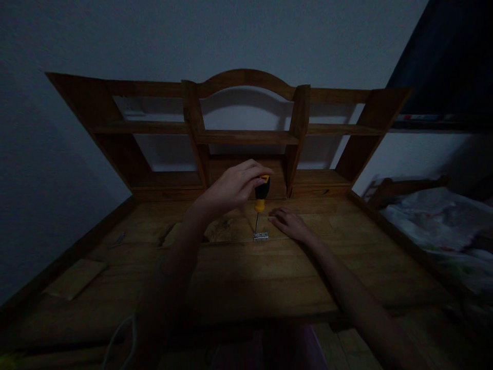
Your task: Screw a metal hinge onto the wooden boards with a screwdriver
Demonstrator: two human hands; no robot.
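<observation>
My left hand (242, 181) grips the top of a black and yellow screwdriver (261, 192), its fingers over the end of the handle. The screwdriver stands nearly upright, with its metal shaft pointing down. Its tip meets a small silver metal hinge (261, 237) at the seam of the wooden desk top. To the right of the hinge, my right hand (289, 224) lies on the wood, fingers stretched out and holding nothing.
A wooden shelf unit (246, 137) rises along the back of the desk (246, 282). Small metal pieces (117, 240) and a flat tan piece (77, 278) lie at the left. Beyond the right edge is a plastic-covered heap (442, 216). A pale cord (133, 329) loops at the front left.
</observation>
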